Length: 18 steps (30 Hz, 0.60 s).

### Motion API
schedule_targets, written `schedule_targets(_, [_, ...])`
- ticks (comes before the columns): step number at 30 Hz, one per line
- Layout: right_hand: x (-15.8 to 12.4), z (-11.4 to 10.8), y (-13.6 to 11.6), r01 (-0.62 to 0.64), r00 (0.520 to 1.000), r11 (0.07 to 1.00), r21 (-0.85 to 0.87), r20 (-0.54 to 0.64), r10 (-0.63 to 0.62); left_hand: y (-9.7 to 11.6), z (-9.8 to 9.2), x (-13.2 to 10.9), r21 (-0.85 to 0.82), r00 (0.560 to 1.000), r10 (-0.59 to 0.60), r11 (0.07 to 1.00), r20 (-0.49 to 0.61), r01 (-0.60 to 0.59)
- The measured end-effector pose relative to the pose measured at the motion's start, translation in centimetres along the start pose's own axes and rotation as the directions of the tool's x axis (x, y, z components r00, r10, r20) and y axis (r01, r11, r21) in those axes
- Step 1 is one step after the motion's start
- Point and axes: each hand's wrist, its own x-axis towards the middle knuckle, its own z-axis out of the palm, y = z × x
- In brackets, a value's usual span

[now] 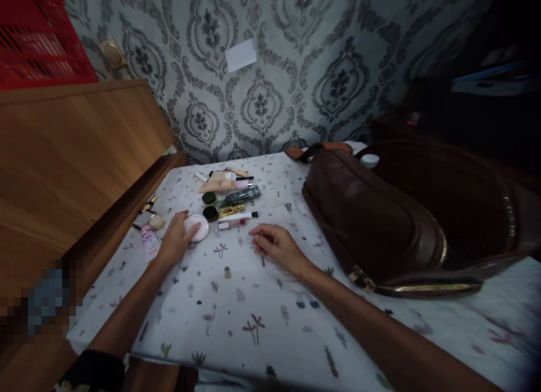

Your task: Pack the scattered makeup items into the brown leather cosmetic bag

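My left hand (174, 237) has its thumb and fingers around the edges of a round pale pink compact (198, 227) on the patterned cloth. To the right, my right hand (274, 244) rests over the cloth with its fingers curled in; nothing shows in them. Between the hands and just beyond lie a pink lip gloss tube (231, 225), a white tube with a black cap (239, 215), a gold tube (231, 209) and two dark-lidded round jars (210, 213). Behind them are a dark green bottle (240, 196) and a beige squeeze tube (217, 185).
A large brown leather bag (363, 212) lies unzipped on the right. Left of my left hand are a purple-white tube (149, 241) and a brush (156, 221). A wooden cabinet (84, 133) borders the left side, with a red basket (42, 43) on top. Patterned wallpaper stands behind.
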Motion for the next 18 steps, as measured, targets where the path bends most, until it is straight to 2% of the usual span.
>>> schedule_targets(3, [-0.1,0.0,-0.1,0.0,1.0,1.0,0.014,-0.003,0.0,2.1,-0.6,-1.1,-0.04,1.0,0.003,0.999,-0.014,-0.004])
schedule_targets(6, [-0.1,0.1,-0.1,-0.006,1.0,1.0,0.016,-0.011,0.006,4.0,-0.8,-2.4,-0.082,0.993,0.074,0.994,0.09,-0.067])
schedule_targets(9, [0.0,0.1,0.1,0.001,1.0,1.0,0.024,-0.014,-0.001,5.4,-0.7,-3.6,-0.104,0.966,0.192,0.979,0.174,-0.176])
schedule_targets(13, [-0.1,0.1,0.0,0.005,1.0,0.999,0.037,-0.011,-0.005,6.3,-0.9,-4.5,-0.117,0.93,0.304,0.951,0.207,-0.285])
schedule_targets(18, [-0.4,-0.1,-0.6,-0.004,1.0,1.0,0.022,0.018,0.004,6.5,-1.1,-4.9,-0.133,0.91,0.285,0.958,0.302,-0.256])
